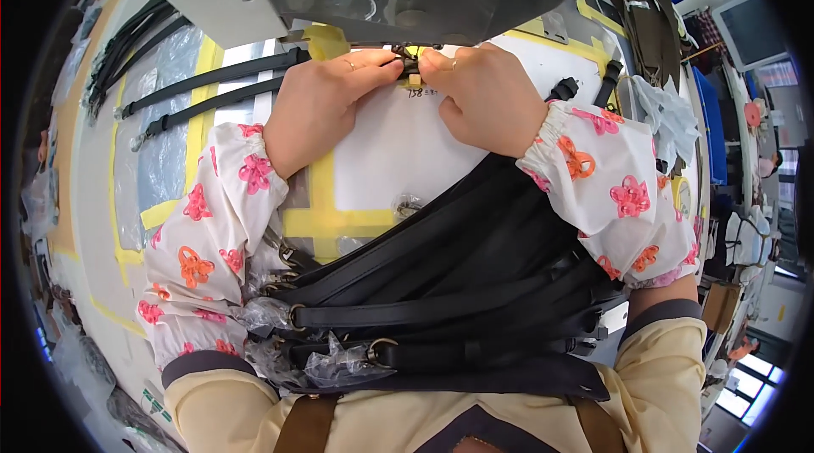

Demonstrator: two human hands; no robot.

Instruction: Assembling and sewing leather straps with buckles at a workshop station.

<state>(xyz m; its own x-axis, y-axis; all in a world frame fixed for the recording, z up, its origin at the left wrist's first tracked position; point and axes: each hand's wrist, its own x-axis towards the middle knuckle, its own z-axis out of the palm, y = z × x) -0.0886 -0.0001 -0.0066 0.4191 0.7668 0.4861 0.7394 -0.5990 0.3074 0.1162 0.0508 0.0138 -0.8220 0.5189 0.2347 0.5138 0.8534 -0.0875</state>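
Observation:
My left hand (315, 105) and my right hand (493, 99) meet under the front of a grey machine (381, 8). Between their fingertips they pinch a small dark piece of black strap (409, 68), mostly covered by the fingers. A small yellowish block (415, 80) sits just below it on the white work surface (386, 161). Beside my left hand lie two black straps (222, 72), running off to the left. Dark strap ends (563, 88) show past my right wrist. A large bundle of black straps (441, 283) with metal rings and plastic-wrapped clasps drapes over my lap.
Yellow tape (339, 222) borders the work surface. More black straps (127, 50) hang together at the far left, by clear plastic sheeting (170, 80). Crumpled plastic (667, 118) lies at right. The machine's body overhangs both hands closely.

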